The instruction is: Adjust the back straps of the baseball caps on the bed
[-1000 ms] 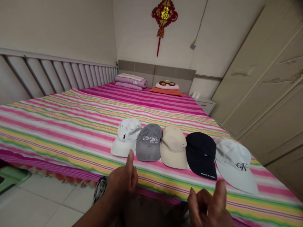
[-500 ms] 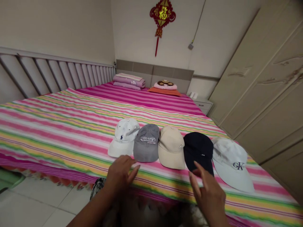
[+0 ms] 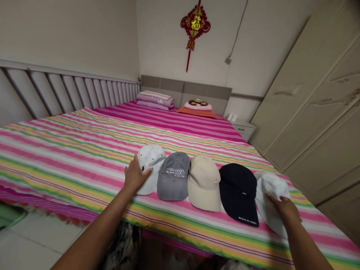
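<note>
1. Five caps make one side-by-side row on the bed's striped sheet (image 3: pixel 84 150); brims point roughly toward 5 to 7 o'clock, perhaps so each front faces the wearer.
2. From the central tan cap (image 3: pixel 204 180), the grey cap (image 3: pixel 173 178) and left white cap (image 3: pixel 153 157) lie toward 9 o'clock, the navy cap (image 3: pixel 239 191) and right white cap (image 3: pixel 272 183) toward 3 to 4 o'clock.
3. The left hand (image 3: pixel 135 177) rests on the left white cap, thumb and fingers spread wide, seemingly to steady or straighten it.
4. The right hand (image 3: pixel 288 212) touches the right white cap; hidden fingertips leave its grip untellable.
5. The crowns look like soft cloth, rounded but slightly slumped; the brims curve smoothly. The grey cap carries raised-looking script.
</note>
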Action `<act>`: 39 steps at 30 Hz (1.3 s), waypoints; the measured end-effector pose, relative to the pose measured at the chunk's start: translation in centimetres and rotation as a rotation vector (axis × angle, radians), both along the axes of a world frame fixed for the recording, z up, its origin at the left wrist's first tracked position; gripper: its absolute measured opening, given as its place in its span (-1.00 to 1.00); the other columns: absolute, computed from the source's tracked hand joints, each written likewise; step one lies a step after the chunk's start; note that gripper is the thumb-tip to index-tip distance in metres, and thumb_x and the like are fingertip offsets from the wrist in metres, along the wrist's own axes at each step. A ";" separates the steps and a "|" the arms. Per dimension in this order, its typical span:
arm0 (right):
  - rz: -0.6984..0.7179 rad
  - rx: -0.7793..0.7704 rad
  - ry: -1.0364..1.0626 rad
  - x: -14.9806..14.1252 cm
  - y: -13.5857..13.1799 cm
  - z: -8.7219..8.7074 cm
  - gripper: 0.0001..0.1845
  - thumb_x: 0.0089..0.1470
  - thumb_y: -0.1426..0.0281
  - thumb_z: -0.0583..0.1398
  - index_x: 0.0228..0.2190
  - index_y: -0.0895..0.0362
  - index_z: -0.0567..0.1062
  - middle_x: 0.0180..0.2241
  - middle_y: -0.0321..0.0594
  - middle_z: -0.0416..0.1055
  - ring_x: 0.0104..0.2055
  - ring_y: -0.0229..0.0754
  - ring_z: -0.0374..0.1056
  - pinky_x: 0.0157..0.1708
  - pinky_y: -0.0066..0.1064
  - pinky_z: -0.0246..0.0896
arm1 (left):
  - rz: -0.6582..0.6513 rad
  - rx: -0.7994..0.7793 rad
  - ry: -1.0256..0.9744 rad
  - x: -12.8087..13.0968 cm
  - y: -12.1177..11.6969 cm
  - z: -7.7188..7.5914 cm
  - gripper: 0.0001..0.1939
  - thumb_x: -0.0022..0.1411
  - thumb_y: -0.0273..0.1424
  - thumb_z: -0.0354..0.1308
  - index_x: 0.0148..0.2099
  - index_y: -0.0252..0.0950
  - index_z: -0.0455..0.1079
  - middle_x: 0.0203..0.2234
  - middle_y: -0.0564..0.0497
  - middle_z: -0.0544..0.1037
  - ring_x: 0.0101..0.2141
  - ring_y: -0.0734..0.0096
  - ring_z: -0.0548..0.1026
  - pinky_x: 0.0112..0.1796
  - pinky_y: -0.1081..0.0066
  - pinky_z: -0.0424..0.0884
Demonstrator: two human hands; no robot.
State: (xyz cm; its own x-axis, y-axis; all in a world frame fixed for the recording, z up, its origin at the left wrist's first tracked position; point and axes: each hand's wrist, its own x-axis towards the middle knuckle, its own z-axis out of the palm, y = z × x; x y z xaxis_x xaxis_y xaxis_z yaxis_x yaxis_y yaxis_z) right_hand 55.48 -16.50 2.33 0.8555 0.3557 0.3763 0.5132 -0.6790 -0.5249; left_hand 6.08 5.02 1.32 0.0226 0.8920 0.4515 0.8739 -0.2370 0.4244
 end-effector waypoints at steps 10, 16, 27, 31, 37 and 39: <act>-0.114 -0.119 0.223 -4.0 0.6 1.5 -0.71 -0.26 0.32 0.19 -0.40 0.19 0.49 -0.30 0.34 0.38 -0.17 0.38 0.27 -0.39 0.04 0.04 | 0.014 0.094 -0.312 -0.4 0.4 0.9 -0.74 0.14 -0.30 -0.13 -0.42 -0.28 0.32 -0.50 -0.05 0.46 -0.40 0.31 0.40 -0.28 0.38 0.25; 0.303 0.389 0.099 -13.3 2.3 3.4 -0.56 -0.16 0.16 0.09 -0.29 0.20 0.44 -0.28 0.11 0.42 -0.19 0.17 0.32 -0.19 -0.03 0.13 | -0.107 0.400 -0.565 -0.4 -5.1 2.7 -0.81 0.10 -0.32 -0.05 -0.31 -0.27 0.34 -0.37 -0.05 0.47 -0.28 0.31 0.40 -0.20 0.38 0.28; 1.169 0.720 1.611 -25.5 7.6 7.1 -0.74 -0.25 0.43 0.30 -0.39 0.13 0.46 -0.45 -0.28 0.52 -0.41 -0.19 0.43 -0.33 -0.39 0.31 | -1.187 0.112 -0.310 1.6 -13.0 -0.3 -0.79 0.10 -0.27 0.02 -0.24 -0.18 0.41 -0.29 -0.04 0.53 -0.21 0.31 0.43 -0.01 0.25 0.18; 1.243 0.681 1.659 -24.8 5.5 6.4 -0.75 -0.26 0.27 0.31 -0.45 0.10 0.49 -0.49 -0.23 0.52 -0.49 -0.12 0.43 -0.43 -0.33 0.32 | -0.799 0.057 -0.855 1.2 -11.0 1.8 -0.74 0.13 -0.28 0.02 -0.14 -0.25 0.33 -0.25 -0.08 0.48 -0.19 0.33 0.40 -0.13 0.34 0.25; 1.412 0.512 1.529 -24.6 2.7 6.1 -0.71 -0.38 0.25 0.36 -0.52 0.11 0.51 -0.63 -0.25 0.45 -0.64 -0.22 0.32 -0.62 -0.44 0.18 | -1.127 -1.098 -1.179 3.9 -10.5 6.5 -0.52 -0.17 -0.16 0.27 -0.24 -0.40 0.40 -0.40 -0.09 0.50 -0.41 0.42 0.44 -0.35 0.45 0.31; 1.443 0.432 1.500 -24.0 2.1 6.3 -0.71 -0.39 0.26 0.36 -0.53 0.15 0.52 -0.61 -0.21 0.45 -0.63 -0.23 0.31 -0.63 -0.46 0.14 | -1.164 -1.249 -1.204 4.5 -11.2 7.2 -0.59 -0.31 -0.31 0.36 -0.36 -0.42 0.41 -0.53 -0.02 0.48 -0.53 0.50 0.42 -0.45 0.49 0.30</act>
State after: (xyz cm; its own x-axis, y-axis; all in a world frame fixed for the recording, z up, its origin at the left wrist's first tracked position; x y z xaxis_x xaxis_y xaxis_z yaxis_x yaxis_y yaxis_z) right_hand 31.44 -14.44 8.68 -0.2193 0.9741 0.0554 -0.4208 -0.0432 -0.9061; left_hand 10.56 -6.16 8.52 0.8911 0.4531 -0.0264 -0.2037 0.4512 0.8689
